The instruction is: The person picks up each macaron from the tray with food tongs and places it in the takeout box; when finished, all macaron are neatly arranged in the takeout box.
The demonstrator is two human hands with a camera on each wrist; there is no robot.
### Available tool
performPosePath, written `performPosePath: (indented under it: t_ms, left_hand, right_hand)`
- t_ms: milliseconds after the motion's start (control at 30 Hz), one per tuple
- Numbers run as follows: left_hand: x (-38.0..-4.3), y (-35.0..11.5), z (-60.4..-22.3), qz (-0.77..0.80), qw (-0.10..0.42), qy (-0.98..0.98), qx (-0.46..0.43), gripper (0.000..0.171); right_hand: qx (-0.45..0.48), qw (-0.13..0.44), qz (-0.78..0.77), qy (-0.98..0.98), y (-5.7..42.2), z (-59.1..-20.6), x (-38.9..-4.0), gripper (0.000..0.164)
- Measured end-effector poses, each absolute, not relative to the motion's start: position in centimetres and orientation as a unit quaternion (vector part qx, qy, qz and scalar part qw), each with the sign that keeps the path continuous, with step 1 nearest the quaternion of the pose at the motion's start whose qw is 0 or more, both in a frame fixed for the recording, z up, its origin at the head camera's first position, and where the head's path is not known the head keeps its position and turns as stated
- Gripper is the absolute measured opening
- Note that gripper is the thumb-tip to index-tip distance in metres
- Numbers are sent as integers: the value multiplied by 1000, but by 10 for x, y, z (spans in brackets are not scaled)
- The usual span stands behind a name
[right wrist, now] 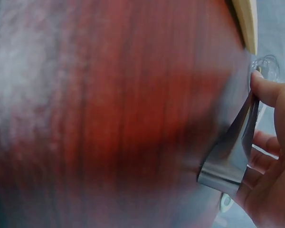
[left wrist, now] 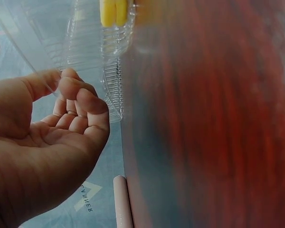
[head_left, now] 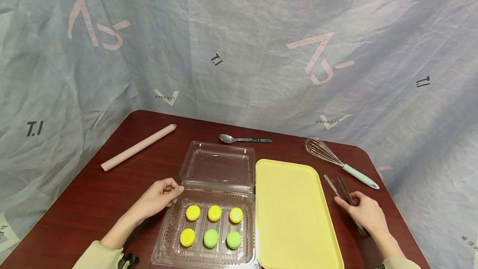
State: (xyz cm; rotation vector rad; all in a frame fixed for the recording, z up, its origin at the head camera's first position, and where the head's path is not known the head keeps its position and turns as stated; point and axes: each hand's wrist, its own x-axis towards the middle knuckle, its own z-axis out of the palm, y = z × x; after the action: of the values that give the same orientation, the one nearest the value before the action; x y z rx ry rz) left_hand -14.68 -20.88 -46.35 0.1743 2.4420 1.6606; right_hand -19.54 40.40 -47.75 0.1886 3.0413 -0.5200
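Note:
A clear plastic clamshell container [head_left: 169,235] lies with its lid [head_left: 218,165] folded back. Inside sit several yellow macarons [head_left: 193,213] and two green macarons [head_left: 210,238] in two rows. My left hand [head_left: 160,197] pinches the container's left edge near the hinge; in the left wrist view its curled fingers [left wrist: 90,100] meet the clear plastic. Over on the right, my right hand [head_left: 364,213] holds metal tongs [head_left: 349,196], thumb on one arm and fingers on the other. The tongs' tips point away from me and stand apart, nothing between them.
A yellow tray [head_left: 293,211] lies between the container and the tongs. Behind the tongs is a whisk [head_left: 341,163] with a pale green handle. A spoon [head_left: 244,139] lies beyond the lid, and a pale pink rolling pin [head_left: 138,147] at the back left. Grey cloth [head_left: 239,53] hangs behind the table.

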Motion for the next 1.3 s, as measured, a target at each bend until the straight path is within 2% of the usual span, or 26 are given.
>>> performPosePath:
  t_ms: [233,533,833,1100,1300]
  left_hand:
    - [-147,-208,-463,557,89,824,50,25]
    - [-147,-207,-463,557,87,824,46,27]
    - [-146,-208,-464,563,98,819,41,28]
    - [-148,-210,-463,559,115,820,35,36]
    - [-151,-212,-461,557,103,824,34,37]
  right_hand:
    - [35,6,-161,986,402,-485,-194,68]
    - [22,-23,-151,988,404,-490,-193,72]
    - [42,-18,-142,989,403,-487,-191,73]
    - [78,-41,-93,992,389,-473,-190,90]
    - [51,-91,-99,990,366,-464,-193,79]
